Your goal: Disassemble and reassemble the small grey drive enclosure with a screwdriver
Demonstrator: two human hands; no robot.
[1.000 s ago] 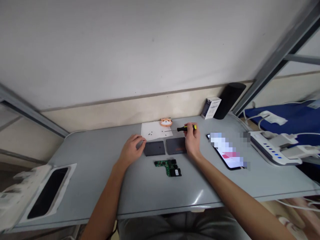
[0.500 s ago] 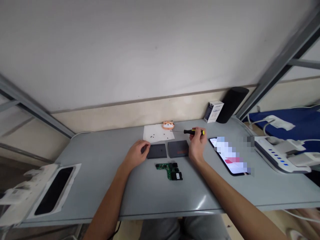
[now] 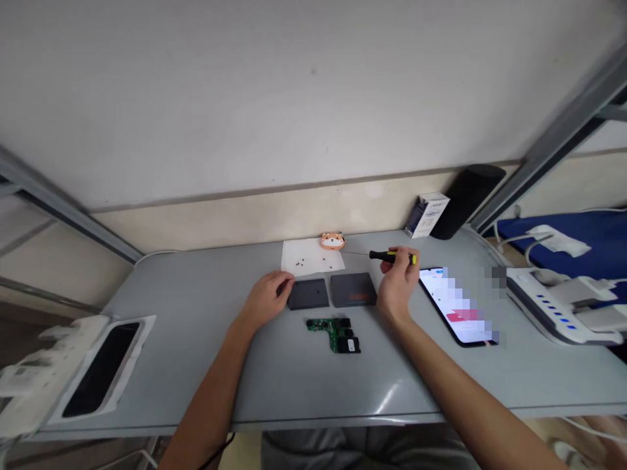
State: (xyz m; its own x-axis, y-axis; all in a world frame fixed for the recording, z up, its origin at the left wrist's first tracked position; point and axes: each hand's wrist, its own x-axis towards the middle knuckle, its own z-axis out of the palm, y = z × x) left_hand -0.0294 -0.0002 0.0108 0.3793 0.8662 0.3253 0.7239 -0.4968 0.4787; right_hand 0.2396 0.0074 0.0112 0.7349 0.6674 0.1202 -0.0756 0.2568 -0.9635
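Observation:
In my right hand (image 3: 396, 287) is a screwdriver (image 3: 392, 256) with a black and yellow handle, its thin shaft pointing left over the paper. The fingers of my left hand (image 3: 264, 299) are curled together at the upper left corner of a flat dark grey cover (image 3: 308, 294); anything between them is hidden. A second dark grey case half (image 3: 353, 290), with reddish marking, lies just right of the cover, beside my right wrist. In front of both sits a green circuit board (image 3: 336, 334). Several tiny dark screws (image 3: 300, 264) rest on a white sheet of paper (image 3: 313, 251) behind.
An orange animal-faced case (image 3: 333, 241) sits at the paper's back edge. To the right are a lit phone (image 3: 455, 307), a power strip (image 3: 543, 307), a small box (image 3: 427, 214) and a black cylinder (image 3: 467, 199). A dark phone-like slab (image 3: 102, 369) lies left.
The view has shifted slightly. My right hand has moved a little to the right with the screwdriver, its tip drawing back toward the paper's right edge. My left hand stays by the cover.

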